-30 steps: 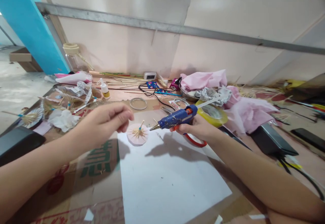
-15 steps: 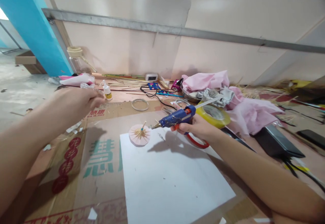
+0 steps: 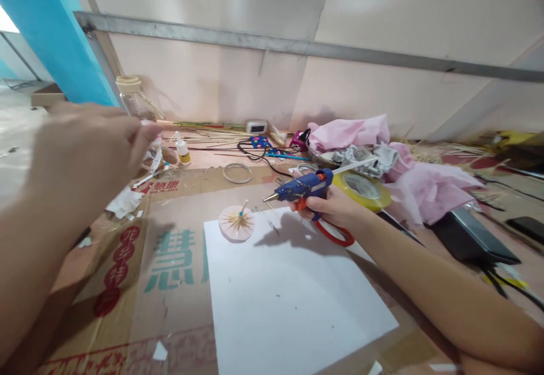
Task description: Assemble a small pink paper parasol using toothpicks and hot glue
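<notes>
My right hand (image 3: 335,208) grips a blue hot glue gun (image 3: 304,187) with an orange trigger and a glue stick out of its back. Its metal nozzle points left, above a small pink paper umbrella (image 3: 237,225), which lies upside down with its thin ribs and stick showing. The umbrella rests on the upper left corner of a white sheet (image 3: 297,301). Raised at the left, my left hand (image 3: 91,148) is blurred, its fingers curled in; what they hold, if anything, is hidden. Close to it are a small white glue bottle (image 3: 182,149) and white scraps (image 3: 124,202).
Cardboard (image 3: 170,312) lies under the sheet. Behind are a bangle-like ring (image 3: 237,173), thin sticks and a jar (image 3: 136,100). Yellow tape (image 3: 361,191), red-handled scissors (image 3: 335,233), pink cloth (image 3: 437,188) and a black power bank (image 3: 476,236) crowd the right.
My left hand has drawn back left and up from beside the small bottle, uncovering white scraps. The right hand keeps the glue gun at nearly the same place; the view has shifted slightly.
</notes>
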